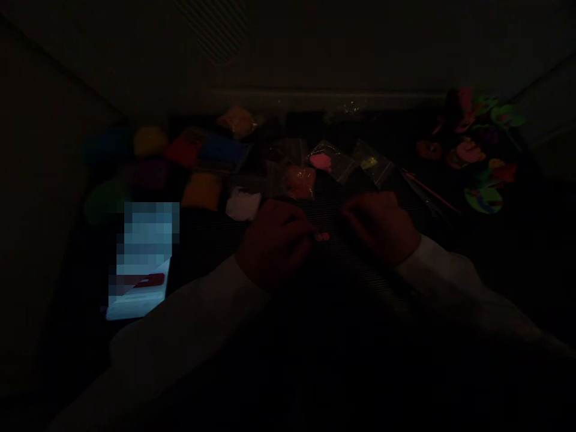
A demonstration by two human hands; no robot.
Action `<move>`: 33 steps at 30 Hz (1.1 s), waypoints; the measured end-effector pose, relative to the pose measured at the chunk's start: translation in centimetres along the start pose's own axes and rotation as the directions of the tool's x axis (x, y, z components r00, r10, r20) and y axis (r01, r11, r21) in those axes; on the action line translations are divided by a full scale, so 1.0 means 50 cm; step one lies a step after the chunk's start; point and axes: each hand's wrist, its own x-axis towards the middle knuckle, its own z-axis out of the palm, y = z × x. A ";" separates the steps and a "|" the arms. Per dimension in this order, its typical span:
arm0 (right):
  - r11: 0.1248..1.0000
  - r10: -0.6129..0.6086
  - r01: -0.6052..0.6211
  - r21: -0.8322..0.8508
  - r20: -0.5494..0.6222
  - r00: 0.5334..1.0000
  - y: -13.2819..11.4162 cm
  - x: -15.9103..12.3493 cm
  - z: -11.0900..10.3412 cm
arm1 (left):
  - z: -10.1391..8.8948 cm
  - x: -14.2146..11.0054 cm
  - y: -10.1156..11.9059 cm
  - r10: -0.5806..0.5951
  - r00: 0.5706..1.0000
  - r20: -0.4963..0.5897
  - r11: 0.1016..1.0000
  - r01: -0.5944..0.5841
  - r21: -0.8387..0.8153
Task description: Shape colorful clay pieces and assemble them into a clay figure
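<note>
The scene is very dark. My left hand (279,243) is closed, thumb and fingers pinched together. Right at its fingertips is a small pinkish, rounded piece (323,236), which looks like modelling clay. My right hand (382,228) hovers a short way to the right with its fingers curled in; shadow hides whatever they may hold. Beyond the hands lie clear bags with an orange-pink lump (300,182), a bright pink lump (321,161) and a little yellow (369,162). A white lump (243,203) sits just behind my left hand.
A lit phone-like screen (141,264) lies by my left forearm. Packs of coloured clay, among them orange (202,191), red (184,147) and blue (221,149), fill the back left. Thin pointed tools (429,191) lie right of centre, near several colourful shaped pieces (483,198).
</note>
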 end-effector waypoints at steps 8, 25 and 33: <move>0.963 0.131 -0.083 0.256 -0.178 0.975 0.011 0.003 -0.038 | -0.001 -0.001 -0.002 0.011 1.000 0.011 1.000 -0.011 0.000; 0.928 0.237 -0.163 0.336 -0.194 0.952 0.012 0.002 -0.040 | 0.004 -0.003 -0.003 0.034 0.999 0.006 0.999 -0.034 -0.003; 0.944 0.238 -0.176 0.279 -0.207 0.949 0.008 -0.001 -0.045 | 0.002 -0.001 0.000 0.029 0.999 -0.012 1.000 -0.030 -0.006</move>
